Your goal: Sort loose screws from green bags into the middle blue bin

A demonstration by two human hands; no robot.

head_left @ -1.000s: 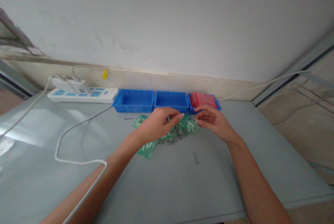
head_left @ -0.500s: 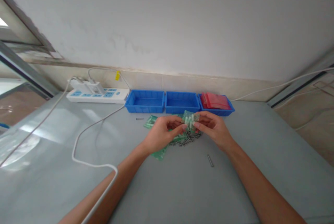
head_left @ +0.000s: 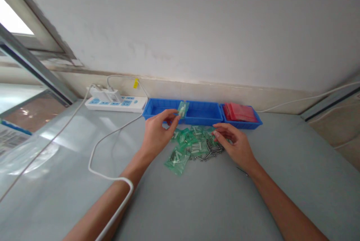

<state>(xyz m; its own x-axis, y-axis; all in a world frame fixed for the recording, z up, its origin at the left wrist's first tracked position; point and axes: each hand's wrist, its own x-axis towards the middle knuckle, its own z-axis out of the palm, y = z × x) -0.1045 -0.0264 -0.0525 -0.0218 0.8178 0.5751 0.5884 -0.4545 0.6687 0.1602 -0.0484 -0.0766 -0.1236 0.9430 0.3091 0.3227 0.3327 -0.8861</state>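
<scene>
My left hand (head_left: 157, 133) pinches a small green bag (head_left: 182, 108) with white parts in it and holds it over the edge between the left blue tray (head_left: 153, 107) and the middle blue tray (head_left: 203, 112). My right hand (head_left: 234, 144) rests on the right side of a pile of green bags (head_left: 189, 144) and loose dark screws (head_left: 209, 151), its fingers slightly curled and apart. A third blue tray (head_left: 254, 123) at the right holds red bags (head_left: 240, 111).
A white power strip (head_left: 115, 103) with plugs lies at the back left, against the wall. A white cable (head_left: 97, 154) runs across the grey table and over my left forearm. A window frame stands at the far left.
My left hand has carried the green bag away from both hands' grip, up and left toward the trays. My right hand let go and dropped onto the pile. The view has shifted left.
</scene>
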